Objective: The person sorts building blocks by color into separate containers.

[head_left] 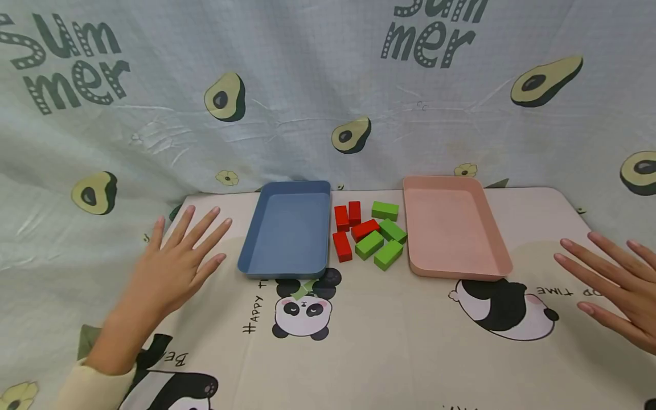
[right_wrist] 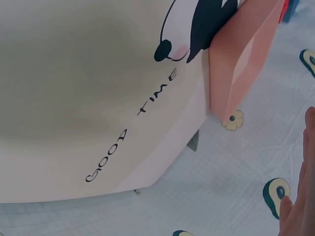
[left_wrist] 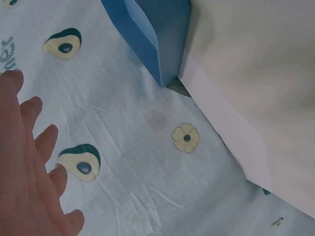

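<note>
My left hand (head_left: 176,267) is held with fingers spread, left of the blue tray (head_left: 292,230), and holds nothing. On the far right, my right hand (head_left: 622,290) also has its fingers straight and apart, to the right of the pink tray (head_left: 456,228); part of it is cut off by the frame edge. Between the two trays lie several red blocks (head_left: 342,246) and several green blocks (head_left: 388,254), loosely grouped. Both trays have nothing in them. In the left wrist view the fingers (left_wrist: 47,142) show at the left edge, and in the right wrist view the fingers (right_wrist: 298,191) show at the right.
A cream tabletop (head_left: 359,353) with printed pandas and lettering carries the trays and blocks. Behind it hangs a pale cloth (head_left: 287,74) with avocado prints, close to the trays' far edges. The table's far corners are rounded.
</note>
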`<state>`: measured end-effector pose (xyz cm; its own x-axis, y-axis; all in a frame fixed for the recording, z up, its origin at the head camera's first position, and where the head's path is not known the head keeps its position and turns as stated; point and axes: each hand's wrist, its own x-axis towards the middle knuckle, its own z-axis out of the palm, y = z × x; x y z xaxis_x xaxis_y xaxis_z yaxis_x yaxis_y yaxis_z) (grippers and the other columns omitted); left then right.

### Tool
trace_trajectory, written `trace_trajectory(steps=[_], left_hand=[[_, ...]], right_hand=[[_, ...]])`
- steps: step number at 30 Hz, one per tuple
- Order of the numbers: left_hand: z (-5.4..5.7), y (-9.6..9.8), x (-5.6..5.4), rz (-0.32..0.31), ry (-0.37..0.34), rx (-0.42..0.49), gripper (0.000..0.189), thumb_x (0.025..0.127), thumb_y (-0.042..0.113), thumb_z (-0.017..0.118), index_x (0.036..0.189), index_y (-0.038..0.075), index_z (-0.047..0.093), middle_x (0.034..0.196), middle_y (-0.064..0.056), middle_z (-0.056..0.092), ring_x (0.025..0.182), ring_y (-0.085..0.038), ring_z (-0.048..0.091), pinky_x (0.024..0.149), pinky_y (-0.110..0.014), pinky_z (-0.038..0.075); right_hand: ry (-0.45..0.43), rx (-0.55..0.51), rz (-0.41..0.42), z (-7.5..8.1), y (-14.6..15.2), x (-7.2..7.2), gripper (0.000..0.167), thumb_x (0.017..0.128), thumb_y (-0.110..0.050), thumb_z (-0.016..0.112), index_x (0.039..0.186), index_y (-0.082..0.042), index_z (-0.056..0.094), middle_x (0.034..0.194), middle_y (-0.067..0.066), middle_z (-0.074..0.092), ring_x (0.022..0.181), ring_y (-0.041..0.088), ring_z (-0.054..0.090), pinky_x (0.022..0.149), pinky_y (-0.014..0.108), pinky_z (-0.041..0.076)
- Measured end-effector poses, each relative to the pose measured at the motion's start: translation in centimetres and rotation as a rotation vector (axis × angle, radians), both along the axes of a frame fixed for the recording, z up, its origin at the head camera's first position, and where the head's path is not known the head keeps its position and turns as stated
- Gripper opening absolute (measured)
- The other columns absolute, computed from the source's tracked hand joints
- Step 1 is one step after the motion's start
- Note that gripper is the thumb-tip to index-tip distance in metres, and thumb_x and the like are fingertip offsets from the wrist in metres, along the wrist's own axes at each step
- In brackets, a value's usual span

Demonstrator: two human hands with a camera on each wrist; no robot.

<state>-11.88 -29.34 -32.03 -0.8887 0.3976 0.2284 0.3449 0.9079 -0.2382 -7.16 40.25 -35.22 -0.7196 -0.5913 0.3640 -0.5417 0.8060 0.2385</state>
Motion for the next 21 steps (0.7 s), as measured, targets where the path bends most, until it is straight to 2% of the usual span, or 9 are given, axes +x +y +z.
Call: trace_trajectory(steps=[3, 6, 9, 13, 17, 20, 21], left_hand=[[0.0, 0.8, -0.2, -0.023, 0.012, -0.001, 0.068, 0.105, 0.055, 0.040, 0.164, 0.035, 0.014, 0.171, 0.001, 0.011, 0.157, -0.032, 0.003, 0.121, -0.064, -0.008], [0.1, 1.6, -0.3, -0.065, 0.035, 0.019, 0.065, 0.105, 0.062, 0.026, 0.164, 0.033, 0.020, 0.171, 0.001, 0.016, 0.156, -0.033, 0.008, 0.121, -0.067, -0.004], [0.1, 2.4, -0.4, -0.107, 0.051, 0.047, 0.071, 0.104, 0.067, 0.010, 0.162, 0.031, 0.027, 0.170, 0.000, 0.020, 0.156, -0.033, 0.012, 0.121, -0.067, -0.001], [0.0, 3.7, -0.6, -0.138, 0.062, 0.064, 0.077, 0.102, 0.069, 0.004, 0.161, 0.029, 0.032, 0.169, -0.002, 0.024, 0.155, -0.035, 0.016, 0.120, -0.069, 0.005], [-0.3, 4.8, -1.0, -0.181, 0.084, 0.050, 0.065, 0.105, 0.063, 0.027, 0.160, 0.027, 0.035, 0.167, -0.003, 0.029, 0.153, -0.037, 0.021, 0.117, -0.072, 0.012], [-0.5, 5.8, -1.2, -0.223, 0.089, 0.042, 0.065, 0.101, 0.054, 0.047, 0.160, 0.028, 0.035, 0.166, -0.003, 0.030, 0.152, -0.037, 0.024, 0.117, -0.073, 0.013], [-0.6, 6.1, -1.2, -0.233, 0.087, 0.039, 0.065, 0.101, 0.054, 0.046, 0.160, 0.028, 0.035, 0.167, -0.003, 0.029, 0.152, -0.037, 0.024, 0.117, -0.073, 0.012]], right_hand=[[0.002, -0.003, 0.001, -0.1, 0.0, 0.0, 0.082, 0.097, -0.078, 0.021, 0.165, -0.031, 0.016, 0.171, -0.001, 0.011, 0.157, 0.032, 0.006, 0.125, 0.058, -0.002], [-0.002, -0.005, -0.004, -0.2, -0.2, -0.1, 0.082, 0.097, -0.078, 0.022, 0.165, -0.031, 0.015, 0.171, -0.001, 0.010, 0.157, 0.032, 0.005, 0.124, 0.058, -0.003], [-0.005, -0.014, -0.003, -0.2, -0.3, -0.2, 0.082, 0.097, -0.078, 0.022, 0.165, -0.031, 0.016, 0.171, -0.002, 0.011, 0.157, 0.030, 0.005, 0.125, 0.057, -0.003], [-0.015, -0.009, -0.011, -0.2, -0.7, -0.4, 0.083, 0.097, -0.078, 0.024, 0.164, -0.031, 0.017, 0.171, -0.002, 0.011, 0.157, 0.029, 0.004, 0.125, 0.056, -0.003], [-0.041, 0.023, -0.032, -0.1, -1.2, -0.6, 0.087, 0.094, -0.079, 0.034, 0.165, -0.031, 0.014, 0.172, -0.003, 0.006, 0.157, 0.029, 0.001, 0.125, 0.055, -0.003], [-0.052, 0.017, -0.031, -0.2, -1.5, -0.7, 0.086, 0.095, -0.076, 0.039, 0.165, -0.032, 0.014, 0.172, -0.006, 0.005, 0.157, 0.026, 0.001, 0.126, 0.052, -0.003], [-0.053, 0.009, -0.027, -0.3, -1.5, -0.8, 0.085, 0.095, -0.075, 0.038, 0.165, -0.032, 0.015, 0.171, -0.007, 0.005, 0.157, 0.025, 0.001, 0.126, 0.051, -0.003]])
